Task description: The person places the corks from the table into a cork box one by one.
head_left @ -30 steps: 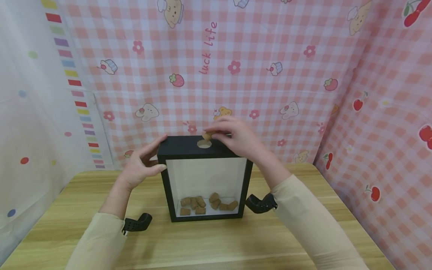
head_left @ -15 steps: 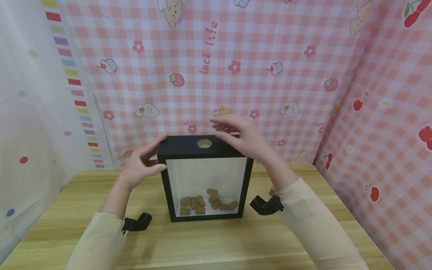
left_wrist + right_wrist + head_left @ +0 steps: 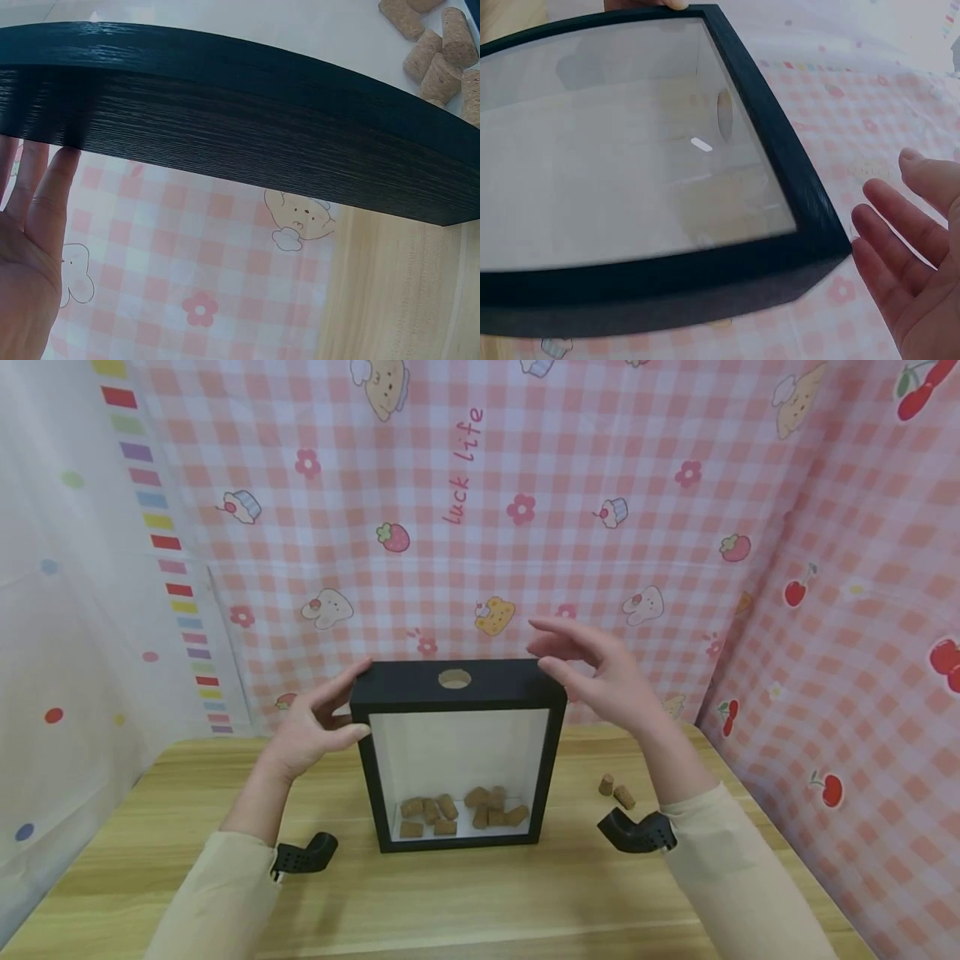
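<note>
A black shadow box with a clear front and a round hole in its top stands upright on the table. Several brown corks lie inside along its bottom; some show in the left wrist view as corks. My left hand holds the box's upper left corner, thumb at the front edge and fingers toward the back. Near the upper right corner, my right hand is in the air with nothing in it, fingers loosely extended; the right wrist view has this hand beside the frame.
Two loose corks, one upright cork and one lying cork, are on the wooden table right of the box. A checked cloth hangs behind the table, and another hangs at the right.
My right hand let go of a cork over the hole, and the cork dropped onto the others inside. The hand then moved right, uncovering two corks on the table. My left hand stayed put.
</note>
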Tool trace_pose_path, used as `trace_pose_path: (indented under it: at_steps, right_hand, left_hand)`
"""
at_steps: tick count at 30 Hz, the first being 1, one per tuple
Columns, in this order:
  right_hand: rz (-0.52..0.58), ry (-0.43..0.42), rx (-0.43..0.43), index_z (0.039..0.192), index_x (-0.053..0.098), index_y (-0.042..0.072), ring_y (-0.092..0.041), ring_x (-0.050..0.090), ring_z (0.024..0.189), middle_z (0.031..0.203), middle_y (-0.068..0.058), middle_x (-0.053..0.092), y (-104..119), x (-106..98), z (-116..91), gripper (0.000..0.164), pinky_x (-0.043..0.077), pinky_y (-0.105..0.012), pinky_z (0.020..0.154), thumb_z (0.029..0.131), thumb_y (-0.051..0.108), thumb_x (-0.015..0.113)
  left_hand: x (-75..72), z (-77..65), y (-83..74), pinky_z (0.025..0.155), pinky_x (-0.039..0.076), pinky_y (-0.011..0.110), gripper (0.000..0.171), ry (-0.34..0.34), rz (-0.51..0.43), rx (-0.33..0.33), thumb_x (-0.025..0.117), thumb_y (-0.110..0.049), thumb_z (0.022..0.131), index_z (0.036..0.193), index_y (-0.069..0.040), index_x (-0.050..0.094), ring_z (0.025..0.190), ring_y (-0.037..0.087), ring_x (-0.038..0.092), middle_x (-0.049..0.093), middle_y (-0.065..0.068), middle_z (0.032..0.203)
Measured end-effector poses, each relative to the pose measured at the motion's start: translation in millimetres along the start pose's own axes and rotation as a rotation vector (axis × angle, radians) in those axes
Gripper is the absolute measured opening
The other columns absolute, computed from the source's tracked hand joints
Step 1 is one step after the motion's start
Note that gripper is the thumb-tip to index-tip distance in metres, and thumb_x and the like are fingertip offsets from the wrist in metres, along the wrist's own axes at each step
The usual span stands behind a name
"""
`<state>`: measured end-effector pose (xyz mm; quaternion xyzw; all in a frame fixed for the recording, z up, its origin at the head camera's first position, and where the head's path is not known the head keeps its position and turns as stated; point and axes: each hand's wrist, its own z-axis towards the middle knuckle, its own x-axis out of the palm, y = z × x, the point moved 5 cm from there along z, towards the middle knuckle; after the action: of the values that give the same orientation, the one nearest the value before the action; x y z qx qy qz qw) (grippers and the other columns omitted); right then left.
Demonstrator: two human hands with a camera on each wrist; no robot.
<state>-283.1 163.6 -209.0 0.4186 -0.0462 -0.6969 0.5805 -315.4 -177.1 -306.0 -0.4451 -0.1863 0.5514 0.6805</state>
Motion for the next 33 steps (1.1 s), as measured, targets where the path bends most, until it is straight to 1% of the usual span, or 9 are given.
trace_pose_path:
  at_steps: [3, 7, 9, 13, 17, 20, 23, 29, 33]
  right_hand:
    - [0.012, -0.013, -0.001, 0.138, 0.058, 0.003, -0.022, 0.066, 0.104, 0.113, -0.012, 0.069, -6.1, -6.4, -7.7, 0.046, 0.05, -0.024, 0.088, 0.092, -0.005, 0.065]
    - [0.007, -0.027, -0.007, 0.137, 0.058, 0.003, -0.022, 0.067, 0.1, 0.112, -0.013, 0.069, -14.8, -14.0, -19.0, 0.047, 0.052, -0.023, 0.083, 0.092, -0.007, 0.064]
    - [0.001, -0.026, 0.007, 0.138, 0.058, 0.004, -0.019, 0.066, 0.1, 0.112, -0.013, 0.069, -19.7, -17.5, -25.0, 0.047, 0.051, -0.023, 0.083, 0.092, -0.007, 0.064]
    - [-0.006, -0.02, 0.052, 0.138, 0.058, 0.004, -0.015, 0.066, 0.103, 0.113, -0.013, 0.069, -31.4, -23.7, -37.7, 0.046, 0.05, -0.022, 0.086, 0.093, -0.005, 0.064]
    - [0.004, -0.019, 0.091, 0.138, 0.057, 0.002, -0.016, 0.066, 0.103, 0.114, -0.017, 0.069, -44.5, -28.3, -51.7, 0.046, 0.049, -0.021, 0.087, 0.093, -0.005, 0.063]
    - [0.005, -0.019, 0.114, 0.139, 0.056, 0.0, -0.014, 0.066, 0.102, 0.115, -0.02, 0.068, -55.3, -30.9, -62.4, 0.046, 0.05, -0.019, 0.085, 0.094, -0.006, 0.062]
    - [-0.006, -0.023, 0.164, 0.139, 0.055, 0.0, -0.008, 0.065, 0.101, 0.116, -0.021, 0.068, -68.8, -32.9, -74.8, 0.045, 0.05, -0.018, 0.083, 0.095, -0.003, 0.062]
    - [-0.04, -0.011, 0.317, 0.144, 0.052, 0.007, -0.005, 0.063, 0.102, 0.121, -0.017, 0.067, -101.1, -32.7, -104.1, 0.046, 0.049, -0.018, 0.081, 0.099, 0.01, 0.061]
    - [-0.04, -0.024, 0.351, 0.144, 0.051, 0.004, -0.003, 0.063, 0.102, 0.121, -0.02, 0.066, -121.7, -30.7, -122.7, 0.047, 0.048, -0.017, 0.083, 0.099, 0.01, 0.062]
  left_hand:
    - [0.3, 0.1, 0.3, 0.095, 0.047, 0.027, 0.078, 0.004, -0.003, 0.005, 0.066, 0.011, 0.085, 0.154, -0.01, 0.037, 0.137, 0.011, 0.042, 0.035, 0.0, 0.158]
    - [0.4, 0.3, 0.2, 0.095, 0.047, 0.027, 0.078, 0.006, -0.009, 0.008, 0.067, 0.011, 0.085, 0.154, -0.009, 0.036, 0.137, 0.011, 0.042, 0.035, 0.0, 0.158]
    - [0.2, 0.4, 0.4, 0.095, 0.047, 0.027, 0.078, 0.005, -0.01, 0.006, 0.067, 0.011, 0.085, 0.154, -0.009, 0.037, 0.137, 0.011, 0.042, 0.035, 0.0, 0.158]
    - [-0.2, 0.9, 1.1, 0.095, 0.047, 0.027, 0.077, 0.003, -0.007, 0.004, 0.067, 0.01, 0.085, 0.154, -0.008, 0.036, 0.137, 0.011, 0.042, 0.035, 0.001, 0.158]
    - [-0.4, 0.9, 1.6, 0.095, 0.047, 0.027, 0.078, 0.003, -0.006, 0.006, 0.067, 0.011, 0.085, 0.154, -0.008, 0.036, 0.137, 0.011, 0.043, 0.036, 0.0, 0.157]
    - [-0.7, 1.0, 1.8, 0.095, 0.047, 0.027, 0.077, 0.004, -0.008, 0.011, 0.066, 0.012, 0.085, 0.154, -0.005, 0.034, 0.136, 0.011, 0.043, 0.036, 0.0, 0.157]
    - [-0.9, 0.7, 1.8, 0.095, 0.047, 0.027, 0.078, 0.004, -0.006, 0.011, 0.066, 0.012, 0.085, 0.154, -0.003, 0.034, 0.136, 0.012, 0.043, 0.036, 0.0, 0.157]
    - [-0.4, 0.3, 1.4, 0.096, 0.047, 0.026, 0.078, 0.001, 0.0, -0.001, 0.067, 0.011, 0.085, 0.154, -0.008, 0.036, 0.137, 0.011, 0.041, 0.035, 0.001, 0.158]
    - [0.1, 0.4, 1.0, 0.095, 0.046, 0.025, 0.078, -0.001, -0.002, -0.003, 0.068, 0.01, 0.085, 0.154, -0.007, 0.036, 0.138, 0.011, 0.041, 0.035, 0.001, 0.158]
